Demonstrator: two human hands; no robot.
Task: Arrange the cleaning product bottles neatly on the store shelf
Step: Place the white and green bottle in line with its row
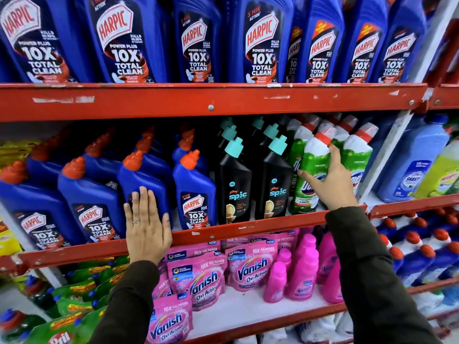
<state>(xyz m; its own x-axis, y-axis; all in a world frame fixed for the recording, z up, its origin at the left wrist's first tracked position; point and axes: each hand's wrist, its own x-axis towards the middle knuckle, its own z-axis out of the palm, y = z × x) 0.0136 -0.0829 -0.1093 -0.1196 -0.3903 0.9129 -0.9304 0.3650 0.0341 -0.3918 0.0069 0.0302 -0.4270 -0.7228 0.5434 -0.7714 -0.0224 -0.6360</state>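
The left hand point(146, 227) lies flat and open against a blue plastic Harpic bottle point(142, 180); far right, the right hand point(330, 182) grips a green-and-white red-capped bottle point(314, 167).

Both my arms reach forward and up, each in a dark sleeve to the wrist. My left hand point(146, 227) is flat and open, palm away from me, fingers straight, close together and pointing up, thumb out to the right; a ring sits on the ring finger. My right hand point(327, 180) is higher and well apart from it, tilted to the left, fingers curled around something with the thumb spread out to the left. The wrist bends back above its sleeve.
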